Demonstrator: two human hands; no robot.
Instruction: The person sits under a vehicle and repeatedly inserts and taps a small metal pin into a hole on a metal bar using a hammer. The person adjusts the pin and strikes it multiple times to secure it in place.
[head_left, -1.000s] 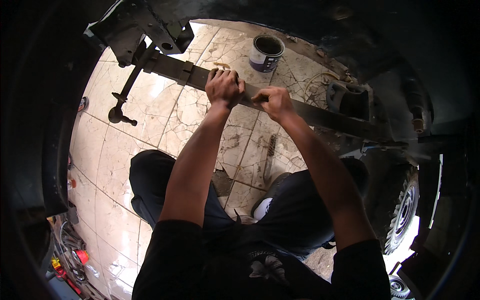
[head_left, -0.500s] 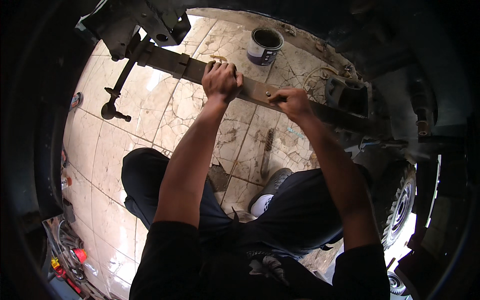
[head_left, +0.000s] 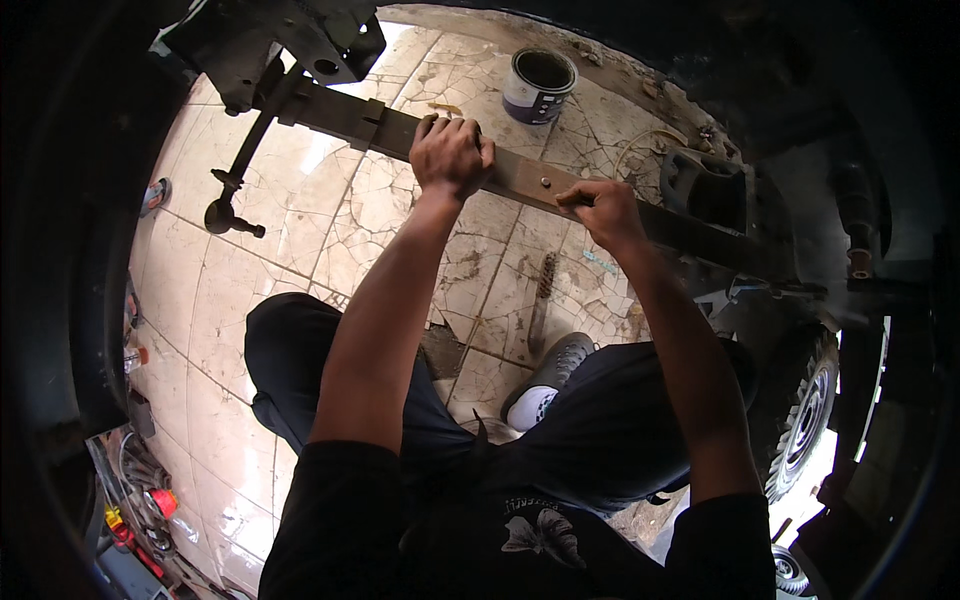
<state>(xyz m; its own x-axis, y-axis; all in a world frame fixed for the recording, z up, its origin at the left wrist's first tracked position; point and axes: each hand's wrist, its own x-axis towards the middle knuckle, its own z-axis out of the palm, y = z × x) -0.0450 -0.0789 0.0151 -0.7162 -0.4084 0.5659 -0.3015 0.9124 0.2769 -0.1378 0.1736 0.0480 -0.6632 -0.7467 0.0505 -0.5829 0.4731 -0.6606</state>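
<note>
A long, rusty brown leaf spring (head_left: 520,176) runs across in front of me, from the far left down to the right, with metal clips round its left part. My left hand (head_left: 452,156) is closed over it near the middle, knuckles up. To the right of that, a small round bolt head (head_left: 546,183) stands out of its upper face. My right hand (head_left: 603,212) is at the spring just right of the bolt, fingers curled and pressed together. Whatever lies inside those fingers is hidden.
Beyond the spring stands an open paint tin (head_left: 541,86). A wire brush (head_left: 543,300) lies on the cracked tile floor (head_left: 230,350) by my shoe (head_left: 553,380). A rod with a ball joint (head_left: 222,216) hangs at the left. A tyre (head_left: 805,410) is on the right, tools (head_left: 130,530) lower left.
My right hand has shifted slightly right along the spring, so its fingertips now sit a little farther from the bolt head. My left hand keeps its hold. The whole view has shifted slightly.
</note>
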